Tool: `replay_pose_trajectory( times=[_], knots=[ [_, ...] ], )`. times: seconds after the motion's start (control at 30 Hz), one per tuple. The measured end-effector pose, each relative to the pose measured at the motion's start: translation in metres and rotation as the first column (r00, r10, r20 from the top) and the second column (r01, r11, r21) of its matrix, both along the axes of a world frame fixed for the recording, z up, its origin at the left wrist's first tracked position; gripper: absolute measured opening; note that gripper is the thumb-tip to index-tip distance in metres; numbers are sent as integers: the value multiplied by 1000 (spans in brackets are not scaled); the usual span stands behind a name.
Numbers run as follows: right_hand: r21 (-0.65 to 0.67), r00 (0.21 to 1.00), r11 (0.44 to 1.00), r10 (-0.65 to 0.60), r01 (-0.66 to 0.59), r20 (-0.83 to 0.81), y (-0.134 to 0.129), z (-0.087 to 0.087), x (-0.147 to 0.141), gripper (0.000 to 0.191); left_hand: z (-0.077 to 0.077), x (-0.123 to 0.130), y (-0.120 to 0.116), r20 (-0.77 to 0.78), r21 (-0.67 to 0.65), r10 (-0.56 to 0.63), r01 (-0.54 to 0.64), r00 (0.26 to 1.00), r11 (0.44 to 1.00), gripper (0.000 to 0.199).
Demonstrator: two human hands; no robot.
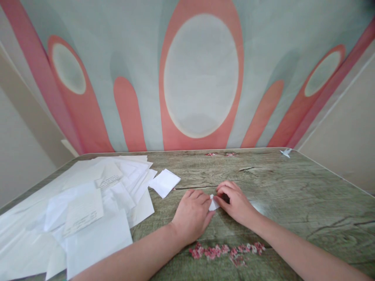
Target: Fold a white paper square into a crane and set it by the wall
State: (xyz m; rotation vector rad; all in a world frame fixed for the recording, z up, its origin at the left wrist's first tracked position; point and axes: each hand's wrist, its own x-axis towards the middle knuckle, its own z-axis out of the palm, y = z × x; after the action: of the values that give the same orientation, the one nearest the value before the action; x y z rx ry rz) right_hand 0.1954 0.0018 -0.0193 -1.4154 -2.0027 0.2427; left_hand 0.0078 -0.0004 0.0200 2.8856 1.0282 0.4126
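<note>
A small folded piece of white paper (214, 205) lies on the wood-patterned table, between my two hands. My left hand (193, 214) rests over its left side, fingers together and thumb along the near edge, holding it down. On the other side my right hand (236, 202) is curled, with thumb and forefinger pinching at the paper's right edge. Part of the paper is hidden under the left fingers. Just beyond my left hand sits a small stack of white paper squares (165, 182).
A spread-out pile of white sheets (99, 249), some with lines of print, covers the table's left side. A small folded paper bird (285, 152) stands at the far right corner. Pink flower prints (213, 251) mark the tabletop (307, 203). A patterned backdrop (202, 78) rises behind the table.
</note>
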Motion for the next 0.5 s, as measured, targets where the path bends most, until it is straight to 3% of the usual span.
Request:
replay_pose_trajectory(
  times=[0.1,0.23,0.5],
  knots=[
    [23,999,999,31,-32,12,-2,1,1,5,3,0,-2,-21,6,-15,16,1000,1000,27],
    [41,987,993,107,-112,117,-6,4,-1,19,5,1,-6,-77,20,-22,24,997,1000,36],
    [3,958,995,95,-100,271,-8,6,-2,25,5,-1,-11,-166,5,-43,45,985,999,56]
  ],
)
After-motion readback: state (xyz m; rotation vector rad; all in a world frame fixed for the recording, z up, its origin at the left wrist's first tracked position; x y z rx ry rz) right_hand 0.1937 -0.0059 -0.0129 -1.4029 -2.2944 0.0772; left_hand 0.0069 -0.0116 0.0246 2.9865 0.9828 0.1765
